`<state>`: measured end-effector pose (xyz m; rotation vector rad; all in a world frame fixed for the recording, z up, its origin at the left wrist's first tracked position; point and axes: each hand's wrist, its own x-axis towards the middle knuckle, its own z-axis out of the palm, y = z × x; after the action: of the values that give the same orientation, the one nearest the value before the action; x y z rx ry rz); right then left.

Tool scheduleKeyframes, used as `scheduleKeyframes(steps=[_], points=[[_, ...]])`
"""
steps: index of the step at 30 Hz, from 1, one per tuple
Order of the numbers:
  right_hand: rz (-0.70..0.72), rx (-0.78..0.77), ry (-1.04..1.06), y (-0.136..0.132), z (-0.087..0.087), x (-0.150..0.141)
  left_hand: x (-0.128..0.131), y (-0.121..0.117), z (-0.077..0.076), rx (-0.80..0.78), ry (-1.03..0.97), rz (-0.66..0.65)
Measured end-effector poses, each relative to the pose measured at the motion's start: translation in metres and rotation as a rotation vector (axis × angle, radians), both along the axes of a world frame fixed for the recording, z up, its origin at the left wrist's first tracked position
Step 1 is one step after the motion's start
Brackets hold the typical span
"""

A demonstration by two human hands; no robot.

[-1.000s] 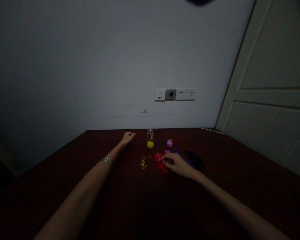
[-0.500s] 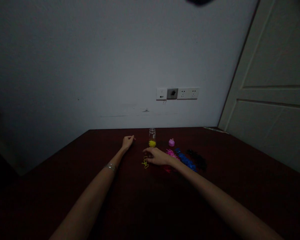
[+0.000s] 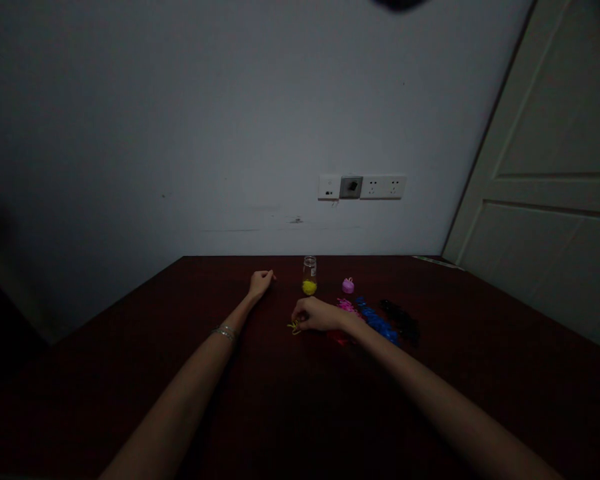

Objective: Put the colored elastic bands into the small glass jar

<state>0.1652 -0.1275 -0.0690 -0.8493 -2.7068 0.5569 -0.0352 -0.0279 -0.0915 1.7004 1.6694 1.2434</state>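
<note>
A: Where to look for the loose yellow rubber bands [image 3: 293, 327]?
B: On the bench [image 3: 260, 400], right at the fingertips of the right hand [image 3: 314, 315], partly covered by them.
A: Likely to handle how?
B: Very light, soft and stretchy, probably; hardly fragile, but apt to tangle. Best taken by a loop clear of the clump, between thumb and forefinger.
A: And the hands?
B: On the right, reaching in low, with fingers bent down toward the thumb at the bands; impossible to tell whether pinching or only touching. On the left, farther out, the left hand [image 3: 261, 283], resting loosely curled with nothing visible in it; too dim to tell how tightly closed.
A: Anything close by?
B: Just beyond the right hand, an upright clear jar [image 3: 310, 269]. Right of that hand, pink bands [image 3: 347, 305], then blue bands [image 3: 377, 321].
</note>
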Motion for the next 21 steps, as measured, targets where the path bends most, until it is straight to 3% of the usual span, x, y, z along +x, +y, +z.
scheduleKeyframes(steps=[13,17,21], points=[[-0.083,0.129,-0.032,0.004,-0.002,0.001,-0.007,0.016,-0.014,0.065,0.061,-0.017],[-0.106,0.063,0.039,0.004,0.006,0.005,-0.007,0.015,-0.014,0.056,0.064,-0.011],[-0.139,0.009,0.215,0.009,0.027,0.014,-0.006,0.014,-0.014,0.047,0.054,-0.007]])
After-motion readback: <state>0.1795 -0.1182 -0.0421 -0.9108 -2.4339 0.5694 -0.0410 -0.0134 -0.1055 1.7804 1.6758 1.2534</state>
